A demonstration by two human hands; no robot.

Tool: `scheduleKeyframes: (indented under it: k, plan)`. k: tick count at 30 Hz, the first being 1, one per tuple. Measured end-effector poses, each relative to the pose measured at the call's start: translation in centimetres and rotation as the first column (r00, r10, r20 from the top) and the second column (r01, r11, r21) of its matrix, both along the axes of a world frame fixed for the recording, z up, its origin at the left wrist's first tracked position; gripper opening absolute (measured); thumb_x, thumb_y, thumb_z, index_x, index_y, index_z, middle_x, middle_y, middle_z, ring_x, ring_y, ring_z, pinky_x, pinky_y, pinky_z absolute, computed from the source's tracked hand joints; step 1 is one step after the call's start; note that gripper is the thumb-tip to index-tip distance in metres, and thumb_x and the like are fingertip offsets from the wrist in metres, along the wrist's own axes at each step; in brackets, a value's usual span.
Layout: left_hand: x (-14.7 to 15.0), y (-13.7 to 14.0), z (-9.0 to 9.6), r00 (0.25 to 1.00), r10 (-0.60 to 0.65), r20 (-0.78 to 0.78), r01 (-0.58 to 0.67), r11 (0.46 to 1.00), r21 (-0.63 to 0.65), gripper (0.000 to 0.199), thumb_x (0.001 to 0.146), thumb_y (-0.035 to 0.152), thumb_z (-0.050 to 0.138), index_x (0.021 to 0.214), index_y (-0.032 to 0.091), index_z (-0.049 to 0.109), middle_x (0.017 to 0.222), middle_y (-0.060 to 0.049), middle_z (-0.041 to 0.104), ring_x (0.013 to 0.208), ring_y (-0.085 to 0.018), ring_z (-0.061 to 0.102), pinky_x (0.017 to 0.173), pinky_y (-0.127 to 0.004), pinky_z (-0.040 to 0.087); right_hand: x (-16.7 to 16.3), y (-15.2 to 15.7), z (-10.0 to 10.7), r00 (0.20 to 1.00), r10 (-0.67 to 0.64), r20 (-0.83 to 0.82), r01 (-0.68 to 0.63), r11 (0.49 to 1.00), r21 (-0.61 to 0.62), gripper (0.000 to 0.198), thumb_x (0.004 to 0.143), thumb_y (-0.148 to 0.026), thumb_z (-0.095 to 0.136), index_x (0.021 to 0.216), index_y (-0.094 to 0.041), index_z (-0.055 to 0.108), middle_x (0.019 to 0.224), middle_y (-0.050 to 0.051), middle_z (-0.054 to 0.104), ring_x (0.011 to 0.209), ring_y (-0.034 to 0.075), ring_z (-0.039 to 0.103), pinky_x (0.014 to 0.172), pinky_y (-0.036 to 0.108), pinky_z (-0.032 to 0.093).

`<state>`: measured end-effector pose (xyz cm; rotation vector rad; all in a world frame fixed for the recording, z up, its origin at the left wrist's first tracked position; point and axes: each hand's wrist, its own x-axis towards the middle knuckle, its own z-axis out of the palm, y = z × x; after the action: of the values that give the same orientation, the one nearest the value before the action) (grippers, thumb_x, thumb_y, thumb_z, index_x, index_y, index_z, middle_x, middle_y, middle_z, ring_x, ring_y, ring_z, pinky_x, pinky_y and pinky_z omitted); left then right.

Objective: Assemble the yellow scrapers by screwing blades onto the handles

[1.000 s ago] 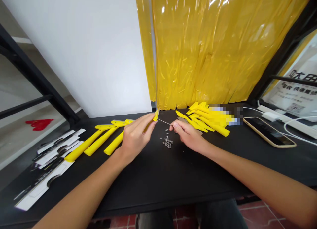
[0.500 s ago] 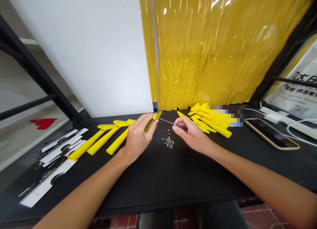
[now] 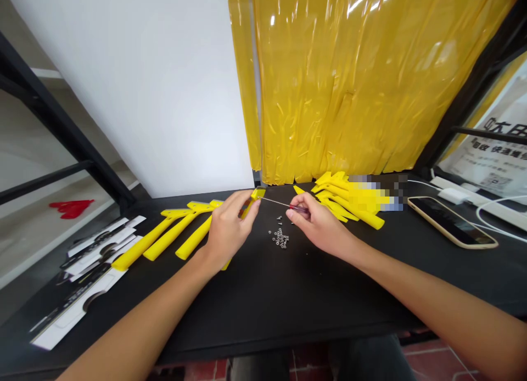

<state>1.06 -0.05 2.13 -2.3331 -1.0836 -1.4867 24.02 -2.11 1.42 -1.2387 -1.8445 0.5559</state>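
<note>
My left hand [image 3: 231, 223] is closed around a yellow plastic handle with an angled head [image 3: 258, 193]. Its lower end pokes out below my palm. In my right hand [image 3: 315, 219] is a screwdriver [image 3: 297, 208] with a dark red handle, gripped between thumb and fingers. The thin metal shaft points left, and its tip meets the angled head; whether it sits in a screw is too small to tell. Small screws and nuts [image 3: 280, 239] lie in a loose pile on the black table between my hands.
Several similar yellow handles [image 3: 158, 241] lie in a row at left, beside white and black card sleeves [image 3: 78, 309]. More yellow pieces [image 3: 362, 208] are heaped at right. A phone [image 3: 453, 222] and white cables lie farther right. A yellow plastic curtain [image 3: 341, 95] hangs behind the table [image 3: 313, 298].
The yellow head in my left hand has turned slightly, and its lower end now shows beneath my palm. The screwdriver's tip stays at the head; my right hand has barely moved.
</note>
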Motion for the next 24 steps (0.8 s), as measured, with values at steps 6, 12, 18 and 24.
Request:
scheduleKeyframes:
  k: [6,12,18,24]
  plan:
    - [-0.10,0.30,0.01,1.000,-0.008,0.019,0.009,0.997,-0.078,0.016,0.095,0.024,0.062,0.108,0.021,0.070,0.101,-0.006,0.075,0.086,-0.019,0.072,0.067,-0.030,0.061,0.19,0.12,-0.20,0.991,0.060,0.123,-0.068,0.996,0.062,0.020,0.101,-0.037,0.047,0.093,-0.022,0.057,0.089,0.003,0.067,0.084,0.020,0.061,0.076,0.032,0.043]
    - [-0.18,0.34,-0.08,1.000,0.026,0.016,-0.026,0.999,-0.045,0.019,0.094,0.024,0.064,0.111,0.019,0.070,0.101,-0.007,0.076,0.084,-0.019,0.072,0.070,-0.032,0.062,0.14,-0.30,0.18,0.984,0.097,0.150,-0.108,0.992,0.065,0.024,0.103,-0.039,0.044,0.098,-0.023,0.061,0.084,0.001,0.068,0.077,0.018,0.061,0.070,0.031,0.041]
    - [0.07,0.09,-0.14,0.998,0.038,0.040,-0.034,0.994,-0.106,0.020,0.093,0.026,0.066,0.111,0.018,0.072,0.097,-0.006,0.077,0.079,-0.018,0.072,0.073,-0.031,0.061,-0.22,-0.61,0.22,0.993,0.054,0.108,-0.066,0.991,0.112,0.025,0.103,-0.037,0.042,0.090,-0.021,0.057,0.080,0.002,0.063,0.074,0.017,0.057,0.070,0.031,0.039]
    - [0.06,0.09,-0.28,0.995,0.021,0.093,-0.005,0.987,-0.163,0.022,0.094,0.029,0.065,0.111,0.019,0.073,0.094,-0.005,0.077,0.076,-0.017,0.071,0.070,-0.030,0.061,-0.67,-0.36,0.13,0.922,0.174,-0.347,-0.291,0.902,-0.320,0.035,0.100,-0.047,0.045,0.078,-0.021,0.051,0.056,-0.007,0.035,0.046,0.009,0.029,0.044,0.025,0.022]
